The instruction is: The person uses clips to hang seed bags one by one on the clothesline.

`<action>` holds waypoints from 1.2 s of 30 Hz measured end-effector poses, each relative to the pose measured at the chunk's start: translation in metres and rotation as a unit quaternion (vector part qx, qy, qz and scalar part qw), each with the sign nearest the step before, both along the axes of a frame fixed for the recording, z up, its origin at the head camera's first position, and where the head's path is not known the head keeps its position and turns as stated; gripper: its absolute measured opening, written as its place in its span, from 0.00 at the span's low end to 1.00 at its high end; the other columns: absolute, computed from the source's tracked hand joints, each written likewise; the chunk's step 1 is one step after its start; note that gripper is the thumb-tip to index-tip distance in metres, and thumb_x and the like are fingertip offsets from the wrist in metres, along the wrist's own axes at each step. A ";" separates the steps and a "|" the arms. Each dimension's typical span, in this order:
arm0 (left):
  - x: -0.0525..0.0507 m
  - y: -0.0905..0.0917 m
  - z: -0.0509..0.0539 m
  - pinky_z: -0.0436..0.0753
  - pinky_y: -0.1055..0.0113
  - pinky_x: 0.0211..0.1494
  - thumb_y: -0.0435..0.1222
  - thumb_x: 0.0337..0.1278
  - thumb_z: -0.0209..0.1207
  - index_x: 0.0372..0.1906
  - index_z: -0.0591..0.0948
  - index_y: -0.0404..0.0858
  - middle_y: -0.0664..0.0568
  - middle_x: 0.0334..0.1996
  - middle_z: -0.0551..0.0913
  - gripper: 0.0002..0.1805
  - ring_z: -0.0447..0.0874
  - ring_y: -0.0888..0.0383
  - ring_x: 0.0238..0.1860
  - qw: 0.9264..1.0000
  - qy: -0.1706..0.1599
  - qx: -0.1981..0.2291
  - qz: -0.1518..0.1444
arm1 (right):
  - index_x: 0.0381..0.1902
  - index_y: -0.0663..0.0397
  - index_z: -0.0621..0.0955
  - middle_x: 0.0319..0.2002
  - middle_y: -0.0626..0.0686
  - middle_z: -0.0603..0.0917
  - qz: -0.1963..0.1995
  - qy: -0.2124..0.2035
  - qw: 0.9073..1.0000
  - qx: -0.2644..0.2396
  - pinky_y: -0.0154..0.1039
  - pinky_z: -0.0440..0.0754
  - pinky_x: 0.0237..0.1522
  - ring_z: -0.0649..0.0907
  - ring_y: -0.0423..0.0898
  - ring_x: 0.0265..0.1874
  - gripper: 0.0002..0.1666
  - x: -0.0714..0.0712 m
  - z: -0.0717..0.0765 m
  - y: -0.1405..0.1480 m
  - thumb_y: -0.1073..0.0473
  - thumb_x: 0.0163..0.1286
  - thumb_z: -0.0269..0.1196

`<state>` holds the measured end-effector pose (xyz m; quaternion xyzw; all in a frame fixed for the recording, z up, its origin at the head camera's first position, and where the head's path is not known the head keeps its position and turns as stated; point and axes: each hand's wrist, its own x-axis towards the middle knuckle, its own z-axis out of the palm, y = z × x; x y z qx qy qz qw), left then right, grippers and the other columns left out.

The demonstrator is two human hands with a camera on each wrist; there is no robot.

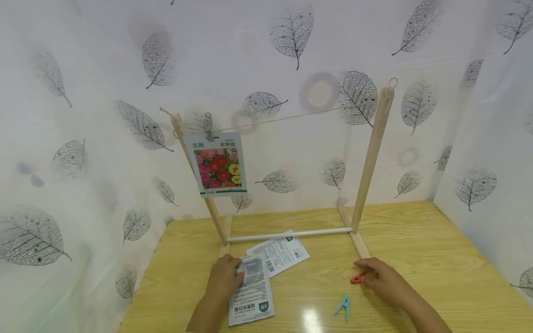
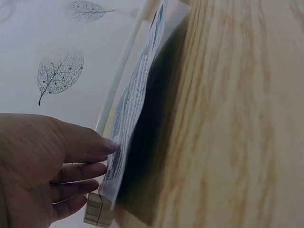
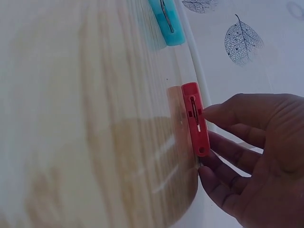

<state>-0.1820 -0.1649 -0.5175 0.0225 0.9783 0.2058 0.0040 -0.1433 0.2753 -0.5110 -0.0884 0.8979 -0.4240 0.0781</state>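
Note:
My left hand (image 1: 223, 279) pinches the upper left edge of a white printed seed packet (image 1: 251, 300). The left wrist view shows the thumb on the packet's printed face (image 2: 135, 102), with a dark strip between packet and table. A second packet (image 1: 287, 253) lies partly beneath it. Low over the table, my right hand (image 1: 382, 280) holds a red clothespin (image 1: 357, 278) between thumb and fingers; in the right wrist view the red clothespin (image 3: 195, 118) is side-on. A teal clothespin (image 1: 343, 307) lies nearby on the table.
A wooden frame (image 1: 372, 159) with a white crossbar (image 1: 291, 235) stands behind the hands. From its string (image 1: 287, 118), a grey clip (image 1: 208, 126) holds a flower seed packet (image 1: 218, 166) on the left. A leaf-patterned curtain (image 1: 266, 46) surrounds the wooden table (image 1: 416, 240).

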 end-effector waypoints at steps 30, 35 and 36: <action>0.001 0.001 -0.004 0.72 0.44 0.68 0.39 0.55 0.69 0.64 0.79 0.38 0.45 0.62 0.77 0.29 0.74 0.44 0.63 1.000 -0.009 0.018 0.005 | 0.51 0.52 0.83 0.49 0.48 0.83 0.057 0.088 0.994 0.035 0.31 0.82 0.53 0.81 0.35 0.47 0.17 0.000 -0.010 0.004 0.67 0.64 0.67; 0.002 0.002 -0.002 0.73 0.44 0.66 0.38 0.53 0.70 0.65 0.78 0.38 0.45 0.61 0.76 0.31 0.75 0.44 0.61 1.000 -0.006 0.027 0.011 | 0.50 0.52 0.84 0.48 0.49 0.83 0.069 0.099 0.992 0.029 0.31 0.82 0.53 0.81 0.35 0.47 0.16 0.000 -0.012 0.004 0.66 0.65 0.68; 0.002 0.003 -0.001 0.73 0.44 0.66 0.38 0.53 0.70 0.65 0.78 0.38 0.45 0.61 0.76 0.32 0.74 0.44 0.60 1.000 -0.006 0.029 0.012 | 0.50 0.52 0.84 0.48 0.49 0.83 0.071 0.099 0.992 0.029 0.31 0.82 0.53 0.81 0.35 0.47 0.15 0.000 -0.012 0.005 0.65 0.65 0.68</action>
